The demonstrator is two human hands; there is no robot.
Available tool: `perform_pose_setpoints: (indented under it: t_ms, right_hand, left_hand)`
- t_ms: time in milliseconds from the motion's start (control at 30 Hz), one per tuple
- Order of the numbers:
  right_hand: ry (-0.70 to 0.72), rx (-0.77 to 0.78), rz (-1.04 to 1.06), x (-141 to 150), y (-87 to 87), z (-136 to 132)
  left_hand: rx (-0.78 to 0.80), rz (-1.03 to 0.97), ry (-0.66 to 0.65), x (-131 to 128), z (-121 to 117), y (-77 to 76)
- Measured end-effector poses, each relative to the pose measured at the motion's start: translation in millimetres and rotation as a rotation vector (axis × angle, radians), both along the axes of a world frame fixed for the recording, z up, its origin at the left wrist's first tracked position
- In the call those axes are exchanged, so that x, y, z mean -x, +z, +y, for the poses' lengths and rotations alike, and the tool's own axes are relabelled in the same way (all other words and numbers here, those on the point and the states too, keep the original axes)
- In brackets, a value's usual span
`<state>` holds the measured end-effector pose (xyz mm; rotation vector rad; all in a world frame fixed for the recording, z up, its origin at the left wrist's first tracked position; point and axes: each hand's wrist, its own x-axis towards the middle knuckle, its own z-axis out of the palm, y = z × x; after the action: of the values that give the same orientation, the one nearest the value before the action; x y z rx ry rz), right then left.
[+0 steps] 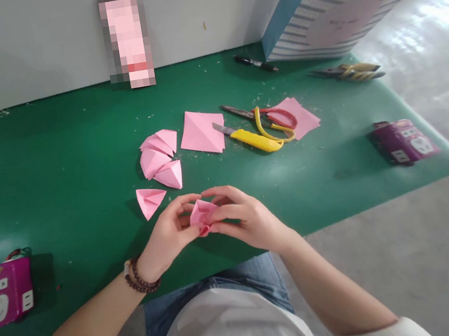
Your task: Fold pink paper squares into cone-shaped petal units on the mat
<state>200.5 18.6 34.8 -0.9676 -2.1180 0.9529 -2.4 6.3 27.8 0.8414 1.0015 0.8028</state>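
A small folded piece of pink paper (202, 212) is held between both hands above the front edge of the table. My left hand (171, 228) pinches it from the left, thumb at its lower side. From the right, my right hand (245, 214) grips the same paper, its fingers partly hiding the folds. Just beyond my left hand lies a single folded pink piece (152, 201). Several more folded pink pieces (155, 159) overlap in a cluster behind it. Flat pink paper squares (200, 132) rest farther back.
A yellow utility knife (256, 140) and scissors (274, 120) lie partly over another pink paper stack (299, 116). A pen (255, 63) and pliers (352, 72) are farther back. Purple boxes sit left (8, 293) and right (407, 140) on the green table (75, 140). A striped box (311, 18) stands behind.
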Motion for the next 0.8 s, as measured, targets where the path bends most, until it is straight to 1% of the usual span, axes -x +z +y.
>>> perform_pose_setpoints:
  t_ms: [133,267,400,533,667,800]
  right_hand:
    - [-0.035,0.08,0.004,2.2,2.7,0.2]
    - [-0.076,0.106,-0.03,3.6,3.9,-0.3]
    - [-0.2,0.183,0.007,8.1,2.5,-3.4]
    - [-0.345,0.283,0.12,16.6,-2.0,-8.9]
    - [-0.382,0.337,0.175,25.6,-6.5,-11.5]
    - [-0.426,0.36,0.171,31.1,-7.8,-9.5]
  left_hand:
    - [-0.006,-0.03,-0.036,-0.2,0.9,1.4]
    - [0.019,-0.034,-0.046,0.9,1.1,3.2]
    - [-0.025,-0.01,-0.062,1.4,0.6,3.9]
    - [-0.128,0.081,-0.029,0.1,-1.4,2.0]
    - [-0.202,0.215,-0.004,-1.9,-5.3,0.2]
    - [-0.225,0.273,-0.002,-2.6,-8.1,-1.3]
